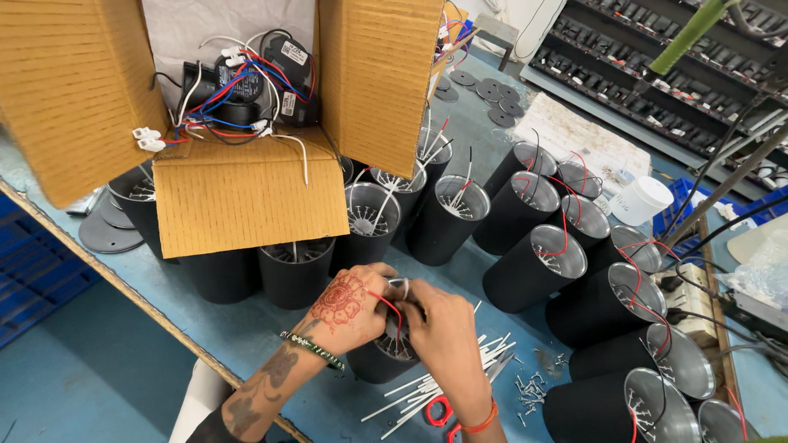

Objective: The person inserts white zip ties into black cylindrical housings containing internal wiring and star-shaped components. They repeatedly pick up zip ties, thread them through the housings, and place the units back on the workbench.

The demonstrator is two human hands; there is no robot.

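Observation:
Both hands work over one black cylindrical lamp housing that stands at the near edge of the blue table. My left hand, with a henna pattern and a green bracelet, pinches a red wire at the housing's open top. Opposite it, my right hand, with an orange wrist thread, has its fingers closed on the same wires and a small white piece. The housing's rim is mostly hidden under the hands.
Several black housings with silver interiors and red and black wires stand around. An open cardboard box holds wired black drivers. White sleeves, red-handled scissors and small screws lie nearby. A white tub sits at the right.

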